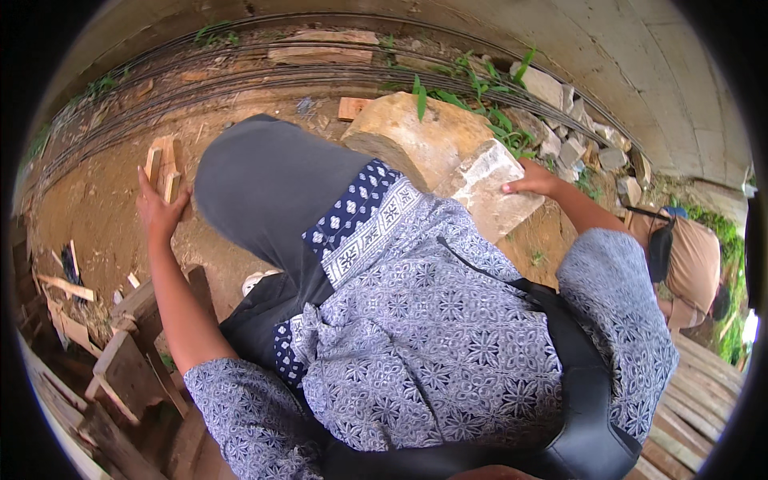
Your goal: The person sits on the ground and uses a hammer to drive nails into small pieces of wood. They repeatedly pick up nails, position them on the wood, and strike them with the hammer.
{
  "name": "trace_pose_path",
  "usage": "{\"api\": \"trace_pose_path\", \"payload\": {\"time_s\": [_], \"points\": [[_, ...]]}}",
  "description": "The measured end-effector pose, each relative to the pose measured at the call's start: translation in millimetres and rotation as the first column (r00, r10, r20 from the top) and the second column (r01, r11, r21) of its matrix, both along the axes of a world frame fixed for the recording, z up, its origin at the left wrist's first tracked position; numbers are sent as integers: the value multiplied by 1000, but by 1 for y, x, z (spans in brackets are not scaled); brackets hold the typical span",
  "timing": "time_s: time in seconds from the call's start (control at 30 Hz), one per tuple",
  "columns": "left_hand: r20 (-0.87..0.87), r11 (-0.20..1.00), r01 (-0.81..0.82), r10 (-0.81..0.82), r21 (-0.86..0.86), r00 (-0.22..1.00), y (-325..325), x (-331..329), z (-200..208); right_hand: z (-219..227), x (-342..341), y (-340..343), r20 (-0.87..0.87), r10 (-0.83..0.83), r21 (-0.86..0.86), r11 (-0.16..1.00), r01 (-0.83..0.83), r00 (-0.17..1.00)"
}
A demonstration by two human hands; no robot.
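Note:
On the left, my left hand (162, 210) is closed around a few short offcuts of pale wood (166, 160), held over bare soil. Its palm side is partly hidden. To the right, my right hand (534, 181) grips the edge of a flat pale stone slab (500, 204), thumb on the top face and the other fingers mostly out of sight. The slab leans against a large yellowish boulder (428, 132). Between my hands is my bent knee in dark grey trousers (272, 180).
Long thin metal rods (264, 78) run along the concrete wall (664, 72) at the back. Broken stones (572, 152) and weeds lie at the far right. Old boards (128, 372) stand at the near left. Another person (692, 256) bends over at the right, beside wooden planks (696, 400).

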State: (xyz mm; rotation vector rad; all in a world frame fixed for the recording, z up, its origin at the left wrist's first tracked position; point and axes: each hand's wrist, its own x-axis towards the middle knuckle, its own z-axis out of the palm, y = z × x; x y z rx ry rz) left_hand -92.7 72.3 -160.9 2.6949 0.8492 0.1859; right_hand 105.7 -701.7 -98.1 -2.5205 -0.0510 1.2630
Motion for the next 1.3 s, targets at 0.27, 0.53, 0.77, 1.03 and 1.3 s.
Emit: {"api": "trace_pose_path", "payload": {"time_s": [0.27, 0.53, 0.77, 1.03, 1.3], "points": [[288, 980, -99, 146, -171, 947, 23, -18, -26, 123, 13, 126, 454, 401, -139, 914, -381, 796], [366, 869, -276, 434, -412, 823, 24, -18, -6, 201, 117, 294, 859, 366, -158, 855, -495, 358], [581, 882, -368, 471, -295, 664, 15, -43, 72, 73, 141, 536, 680, 305, 175, 816, -551, 667], [462, 883, -353, 464, -310, 756, 15, -69, 86, -158, 12, 670, 280, 439, 341, 786, -516, 854], [218, 873, -389, 458, -294, 862, 7, -75, 19, -192, -8, 650, 535, 394, 486, 580, -654, 747]]}}
